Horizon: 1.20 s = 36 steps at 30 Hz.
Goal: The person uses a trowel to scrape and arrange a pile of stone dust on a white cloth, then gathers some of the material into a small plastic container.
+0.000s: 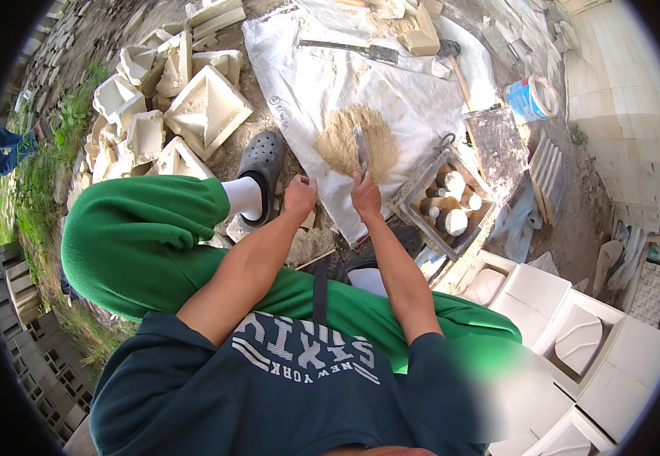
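My right hand (366, 193) is closed round the lower end of a narrow grey-bladed trowel (361, 149). Its blade points away from me over a mound of sandy tan powder (334, 144). The powder lies on a white woven sheet (278, 47). To the left, beside my grey clog (261, 162), my left hand (300, 194) is closed with its fingers pressed together. Whatever it may hold is hidden. The two hands are apart, both low over the sheet's near edge.
Cream angular cast pieces (207, 112) are heaped at the left. Right of my hands stands a worn box (430, 228) holding white cylinders. A long-handled hammer (461, 76), a blue-and-white bucket (526, 99) and a dark board (497, 144) lie beyond. Pale blocks (531, 292) stand at lower right.
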Available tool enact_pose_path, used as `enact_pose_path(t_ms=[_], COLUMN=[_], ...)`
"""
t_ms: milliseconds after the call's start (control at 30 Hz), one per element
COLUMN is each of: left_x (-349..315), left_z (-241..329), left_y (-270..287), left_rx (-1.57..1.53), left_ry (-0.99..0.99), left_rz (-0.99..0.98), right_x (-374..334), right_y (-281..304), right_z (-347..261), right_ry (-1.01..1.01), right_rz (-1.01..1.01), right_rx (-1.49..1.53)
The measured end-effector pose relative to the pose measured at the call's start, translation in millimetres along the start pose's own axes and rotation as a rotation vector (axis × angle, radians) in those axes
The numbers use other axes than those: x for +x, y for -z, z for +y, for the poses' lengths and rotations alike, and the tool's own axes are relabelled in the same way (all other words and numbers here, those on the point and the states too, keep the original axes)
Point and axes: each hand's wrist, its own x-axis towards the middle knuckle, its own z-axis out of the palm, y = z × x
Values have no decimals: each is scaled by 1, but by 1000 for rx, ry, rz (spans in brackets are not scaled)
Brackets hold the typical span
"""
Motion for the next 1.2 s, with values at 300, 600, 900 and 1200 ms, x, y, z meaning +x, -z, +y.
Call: enact_pose_path(t_ms=[300,600,900,1200], left_x=[-9,-2,0,-2], left_z=[9,-2,-5,4], left_y=[4,-1,0,-1], left_rx=[-17,-7,66,67], left_ry=[18,-21,-25,-56], left_rz=[-21,8,-2,-12], right_x=[1,-7,3,43], right_y=[0,-5,-9,8], right_z=[-2,-7,-6,-16], right_ry=[86,118,221,144], right_rz=[-14,-90,33,-133], right_rx=[40,53,14,-105])
